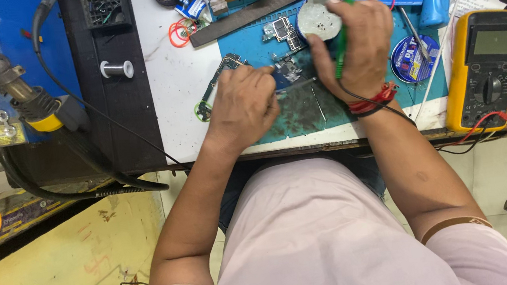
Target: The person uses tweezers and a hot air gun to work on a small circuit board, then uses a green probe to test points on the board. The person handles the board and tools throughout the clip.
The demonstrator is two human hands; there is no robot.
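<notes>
My left hand (242,105) rests on the teal work mat (301,114), fingers closed on a thin metal tool, likely tweezers, pointing right toward a small circuit board (288,67). A longer green circuit board (212,93) lies partly under that hand. My right hand (354,43) grips a green-handled soldering iron (341,38) whose black cable runs past the wrist with red thread bands. A round white tin (317,18) sits just beyond the right hand's fingers.
A yellow multimeter (484,69) stands at the right, a round blue tin (412,60) beside it. A flat metal file (256,10), solder spool (117,69) and hot-air handle (15,88) lie to the back and left. The bench edge (306,149) is near my body.
</notes>
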